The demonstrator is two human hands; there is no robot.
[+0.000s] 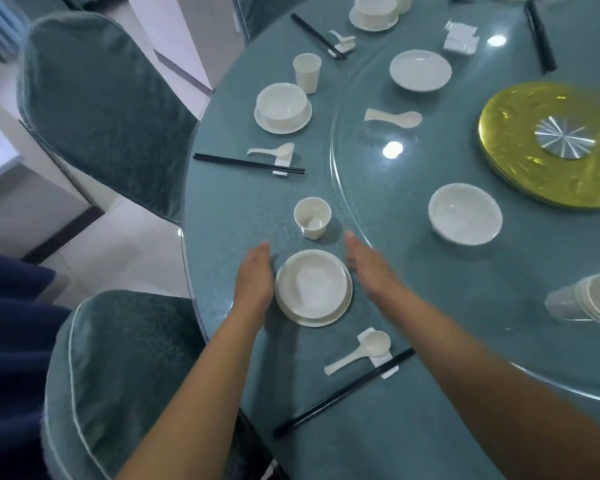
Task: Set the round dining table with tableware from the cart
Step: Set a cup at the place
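Now both hands flank the nearest place setting with fingers straight and nothing gripped: the left hand [255,278] lies along the left rim of the saucer [340,315], and the right hand [364,268] reaches past its right side, fingertips close to the edge of the glass turntable [354,98]. Whether either palm actually touches the saucer is hard to tell through the motion blur. A white bowl [310,284] sits nested on that saucer, near the worktop [229,216] edge in front of the closest chair [118,368].

Just beyond the bowl stands a paper-white cup [312,217]; on the near side a spoon [361,351] rests on a small rest with black chopsticks [343,393] beside it. The next setting round the rim looks complete too, and loose bowls wait on the turntable.

Judging from the pose, the setting is being squared up. The risks: a nudge from one side only would slide the bowl off-centre on its saucer; a push too far forward would knock the light cup over; and the right forearm, sweeping low, could drag the spoon and chopsticks off their rest.
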